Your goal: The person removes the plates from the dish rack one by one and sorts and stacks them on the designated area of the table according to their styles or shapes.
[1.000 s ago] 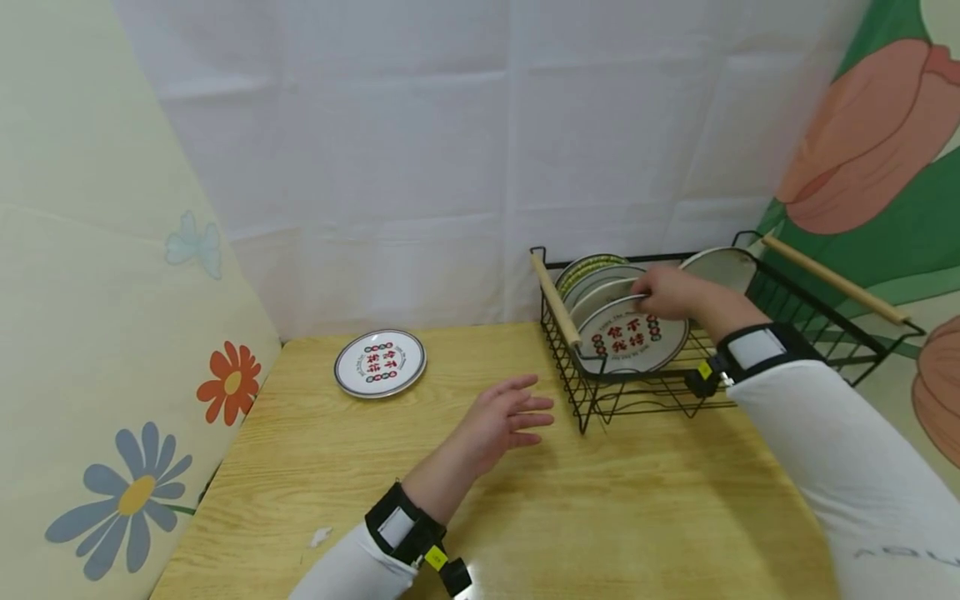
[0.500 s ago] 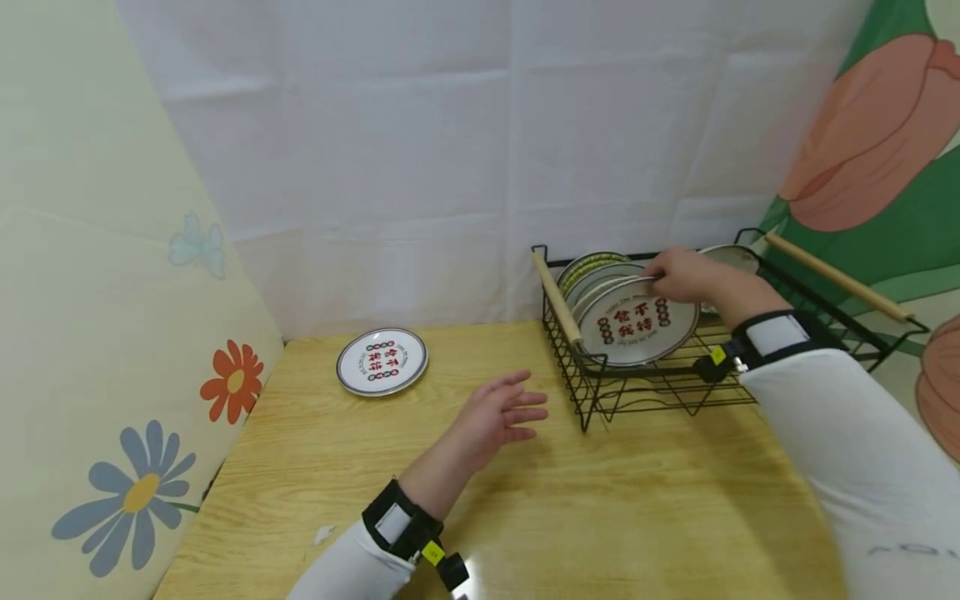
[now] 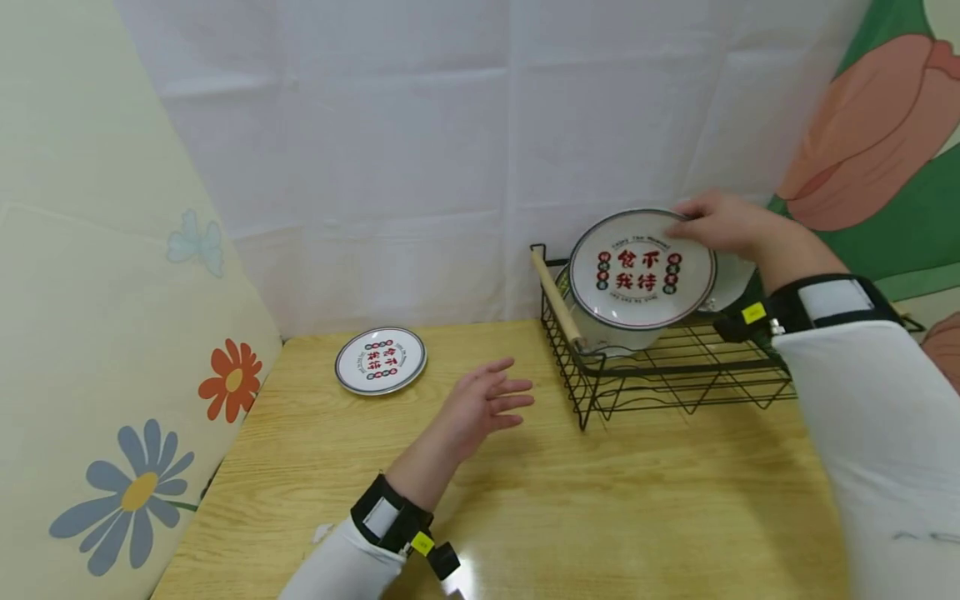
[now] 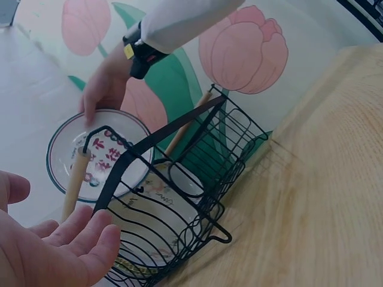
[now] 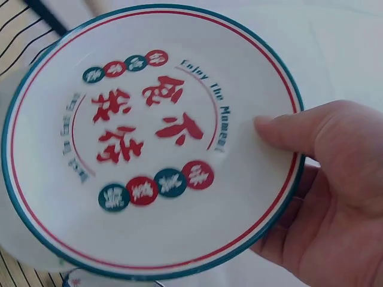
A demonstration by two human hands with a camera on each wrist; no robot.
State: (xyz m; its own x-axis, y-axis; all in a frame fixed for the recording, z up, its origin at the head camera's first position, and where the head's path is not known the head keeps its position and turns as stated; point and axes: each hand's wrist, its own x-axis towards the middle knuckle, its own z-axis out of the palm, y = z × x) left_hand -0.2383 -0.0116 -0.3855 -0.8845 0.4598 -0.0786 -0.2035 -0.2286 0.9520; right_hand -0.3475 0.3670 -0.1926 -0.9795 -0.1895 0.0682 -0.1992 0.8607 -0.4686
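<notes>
My right hand point(image 3: 723, 223) pinches the rim of a white plate point(image 3: 641, 271) with red characters and holds it tilted above the black wire dish rack point(image 3: 675, 365). In the right wrist view the thumb point(image 5: 281, 131) lies on the plate's face, with the other fingers behind it. My left hand point(image 3: 468, 412) hovers over the table in front of the rack, its fingers spread and touching nothing. A similar plate point(image 3: 381, 362) lies flat on the table at the left. More plates stand in the rack, partly hidden behind the held plate.
Wooden handles point(image 3: 557, 297) top the rack's two ends. Another pale plate point(image 3: 731, 283) leans in the rack's right part, partly hidden by my right hand. The wooden table point(image 3: 600, 500) meets a white cloth backdrop point(image 3: 397, 167) behind and a flowered sheet point(image 3: 112, 333) at the left.
My right hand has lifted the plate up out of the rack, the hand shifting slightly right. My left hand has drifted a little to the left.
</notes>
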